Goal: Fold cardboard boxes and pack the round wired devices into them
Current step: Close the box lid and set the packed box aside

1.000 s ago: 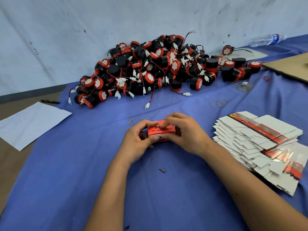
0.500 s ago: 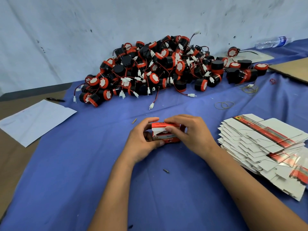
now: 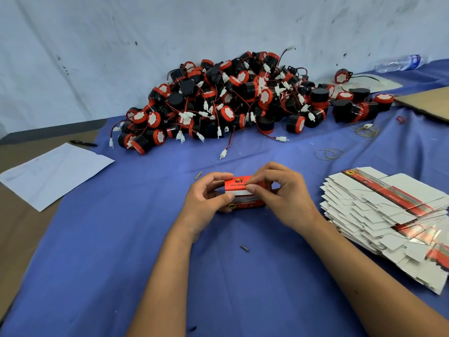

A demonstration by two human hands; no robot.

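My 2 hands on 1 red box

My left hand (image 3: 202, 199) and right hand (image 3: 279, 195) grip the box (image 3: 239, 188); its flap looks half-tucked, devices (image 3: 230, 103) piled beyond it.

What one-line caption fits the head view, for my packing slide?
Both hands, left hand and right hand, fold a red box before the device pile.

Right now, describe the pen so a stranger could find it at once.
Start at the big heap of round devices on the blue cloth, then go left to the white sheet of paper. Just beyond its far edge lies the pen: the only slim, dark stick there.
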